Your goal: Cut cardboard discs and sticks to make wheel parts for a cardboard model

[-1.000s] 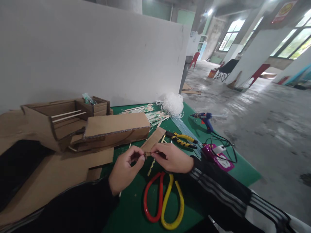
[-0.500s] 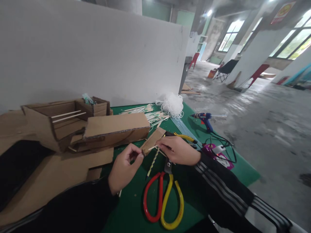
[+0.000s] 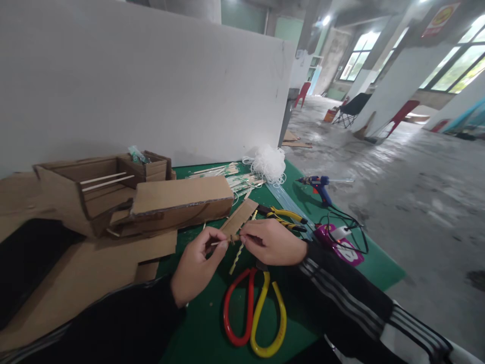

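My left hand point(image 3: 199, 263) pinches a small rolled piece of cardboard point(image 3: 233, 238) at its left end. The pale tip of a thin wooden stick point(image 3: 215, 243) shows by the left thumb. My right hand point(image 3: 271, 242) is closed at the other end of the piece, its fingertips pressed together where the stick enters; what lies inside them is mostly hidden. Beneath the hands lie a cardboard strip point(image 3: 242, 215) and a yellow twisted drill bit point(image 3: 235, 260). Big scissors with one red and one yellow handle point(image 3: 270, 349) lie just below, their blades covered by my right hand.
A cardboard box point(image 3: 182, 197) and an open cardboard structure point(image 3: 102, 202) stand to the left. Beyond are bundled sticks point(image 3: 242, 182) and white tubing point(image 3: 267, 164). Yellow-black pliers point(image 3: 290, 215), a blue glue gun point(image 3: 321, 191) and a purple power strip point(image 3: 350, 253) lie right.
My right hand has moved slightly left and down, against the small cardboard piece. The stick's length between the hands has gone from sight, and a tip now shows by my left thumb.
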The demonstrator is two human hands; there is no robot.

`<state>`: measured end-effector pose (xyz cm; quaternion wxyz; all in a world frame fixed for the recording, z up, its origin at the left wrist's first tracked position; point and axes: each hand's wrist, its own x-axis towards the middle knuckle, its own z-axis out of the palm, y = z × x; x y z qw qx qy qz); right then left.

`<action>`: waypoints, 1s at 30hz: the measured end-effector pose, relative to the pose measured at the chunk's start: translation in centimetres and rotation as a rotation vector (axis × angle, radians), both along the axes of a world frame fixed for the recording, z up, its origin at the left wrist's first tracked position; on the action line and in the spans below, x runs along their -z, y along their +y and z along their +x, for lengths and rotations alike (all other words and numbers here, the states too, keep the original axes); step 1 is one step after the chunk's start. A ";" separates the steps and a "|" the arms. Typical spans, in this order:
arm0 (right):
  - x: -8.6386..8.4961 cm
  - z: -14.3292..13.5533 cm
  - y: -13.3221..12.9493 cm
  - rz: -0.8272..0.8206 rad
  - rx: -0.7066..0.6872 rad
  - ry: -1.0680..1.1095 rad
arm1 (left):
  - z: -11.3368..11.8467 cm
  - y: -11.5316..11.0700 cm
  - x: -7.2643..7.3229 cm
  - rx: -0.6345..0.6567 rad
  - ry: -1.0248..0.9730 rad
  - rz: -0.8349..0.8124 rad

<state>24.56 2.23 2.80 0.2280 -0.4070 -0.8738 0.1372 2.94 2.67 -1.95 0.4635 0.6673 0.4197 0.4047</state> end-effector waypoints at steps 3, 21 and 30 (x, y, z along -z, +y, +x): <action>-0.1 0.2 0.1 0.006 0.023 -0.002 | 0.0 0.1 -0.1 -0.017 -0.010 -0.002; 0.7 -0.3 0.0 -0.004 0.025 -0.054 | -0.2 0.4 -0.1 0.020 0.031 -0.005; 0.7 -0.4 0.0 -0.012 0.044 -0.021 | 0.2 0.2 -0.7 0.050 -0.020 -0.102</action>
